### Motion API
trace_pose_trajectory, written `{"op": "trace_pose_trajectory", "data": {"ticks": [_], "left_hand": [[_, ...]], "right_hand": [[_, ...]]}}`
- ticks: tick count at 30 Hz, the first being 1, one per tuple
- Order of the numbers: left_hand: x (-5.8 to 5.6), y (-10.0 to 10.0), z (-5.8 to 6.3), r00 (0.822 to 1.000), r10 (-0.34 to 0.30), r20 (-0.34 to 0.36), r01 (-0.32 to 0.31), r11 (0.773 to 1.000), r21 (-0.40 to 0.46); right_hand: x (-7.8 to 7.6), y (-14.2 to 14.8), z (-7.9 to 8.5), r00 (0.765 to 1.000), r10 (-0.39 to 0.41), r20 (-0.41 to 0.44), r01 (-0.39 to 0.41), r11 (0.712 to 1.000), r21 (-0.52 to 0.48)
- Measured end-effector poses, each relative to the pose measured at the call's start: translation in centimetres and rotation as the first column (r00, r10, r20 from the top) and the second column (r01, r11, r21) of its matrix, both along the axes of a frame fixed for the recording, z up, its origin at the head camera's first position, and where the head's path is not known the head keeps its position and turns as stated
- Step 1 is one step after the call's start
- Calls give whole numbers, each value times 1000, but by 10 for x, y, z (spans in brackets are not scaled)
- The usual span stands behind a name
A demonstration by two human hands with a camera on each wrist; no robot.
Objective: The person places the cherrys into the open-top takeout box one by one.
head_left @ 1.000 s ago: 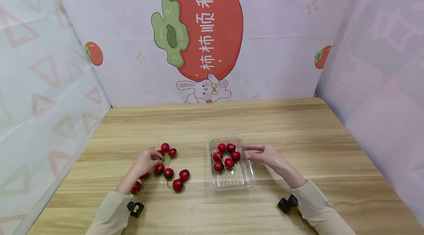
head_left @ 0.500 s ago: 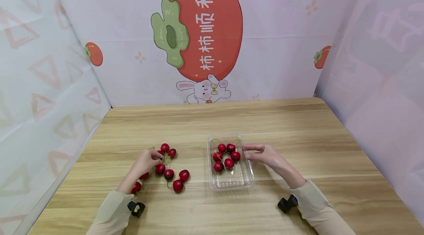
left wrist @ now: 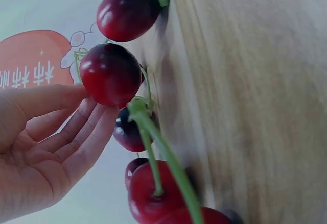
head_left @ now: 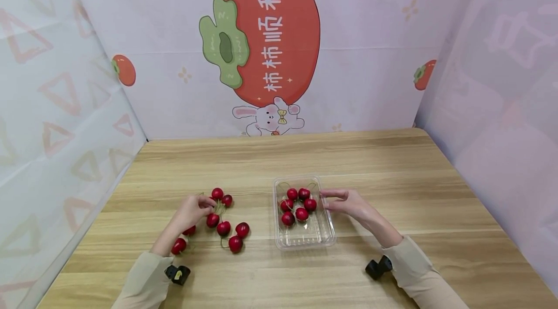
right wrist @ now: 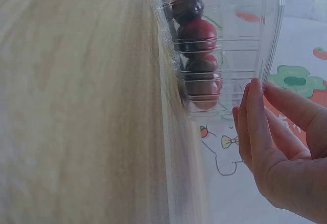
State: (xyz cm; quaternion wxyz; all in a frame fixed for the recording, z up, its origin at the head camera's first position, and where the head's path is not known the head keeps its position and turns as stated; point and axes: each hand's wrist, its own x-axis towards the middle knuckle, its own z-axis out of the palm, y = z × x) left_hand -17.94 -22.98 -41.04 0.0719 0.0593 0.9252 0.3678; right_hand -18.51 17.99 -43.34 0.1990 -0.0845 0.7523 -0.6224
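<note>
My left hand [head_left: 193,212] is among loose cherries on the left of the table. In the left wrist view its thumb and fingers pinch a dark red cherry [left wrist: 110,74]. More cherries with green stems, such as one cherry [left wrist: 129,10] above and another [left wrist: 156,193] below, lie close around it. My right hand [head_left: 350,203] reaches in from the right, its nearly straight fingertips touching the side rim of a clear plastic box [head_left: 305,241]. Several cherries [head_left: 302,214] sit inside that box, toward its far end. The right wrist view shows the fingertips [right wrist: 254,89] at the rim.
Two cherries, one of them [head_left: 236,244] nearest the front, lie between the left hand and the box. Other cherries [head_left: 178,246] are beside the left wrist. The wooden table [head_left: 270,159] ends at a printed cloth backdrop [head_left: 370,91].
My left hand shifts very slightly, and the cherries just in front of it slide a little to the right. My right hand and the box stay in place.
</note>
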Motion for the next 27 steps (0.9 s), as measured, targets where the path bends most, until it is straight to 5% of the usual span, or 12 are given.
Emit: {"op": "trace_pose_trajectory", "data": {"ticks": [27], "left_hand": [[2, 17, 26, 996, 49, -68, -43, 994, 96]], "right_hand": [[1, 0, 1, 1000, -16, -2, 16, 1000, 5]]}}
